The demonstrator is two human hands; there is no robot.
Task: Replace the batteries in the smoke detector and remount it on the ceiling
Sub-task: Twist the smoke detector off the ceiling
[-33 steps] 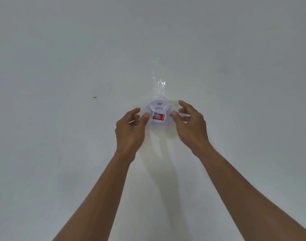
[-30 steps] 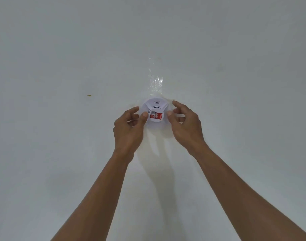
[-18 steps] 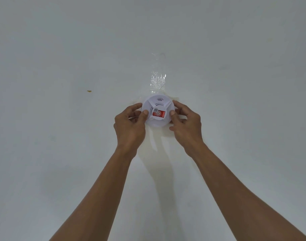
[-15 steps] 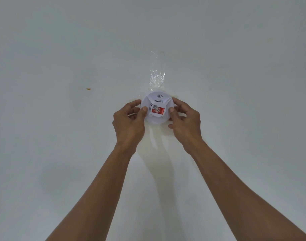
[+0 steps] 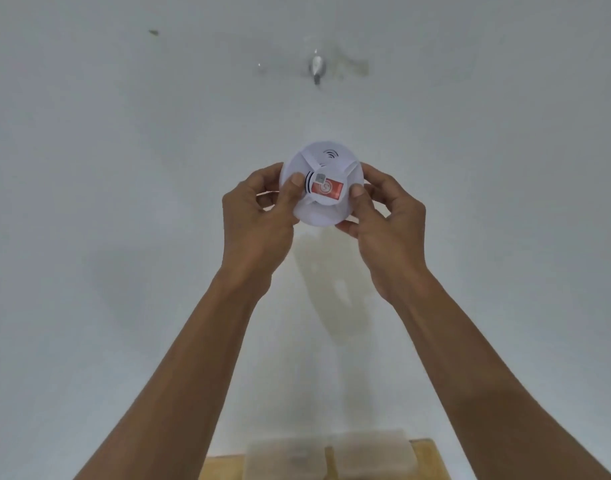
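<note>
Smoke detector (image 5: 323,184) is sitting between both raised hands, a round white unit with a red label and a small wave mark on its face, held up in front of the white ceiling (image 5: 124,133). Left hand (image 5: 259,209) is gripping its left rim, thumb lying across the face and fingers curling behind the edge. Right hand (image 5: 383,216) is gripping the right rim the same way, thumb on the face near the label and fingers wrapping round the back and the lower edge.

Above the detector, well apart from it, a shiny blob that looks like crumpled clear tape (image 5: 318,69) is clinging to the ceiling beside a yellowish stain; I judge this to be the mounting spot, now bare. Along the bottom edge a wooden surface (image 5: 429,459) with something pale on it is showing, too blurred to name.

As for progress, the detector is looking free of the ceiling and in hand. Whether the batteries are already changed cannot be told, since the back is hidden. By my reading, the remounting is not yet done.
</note>
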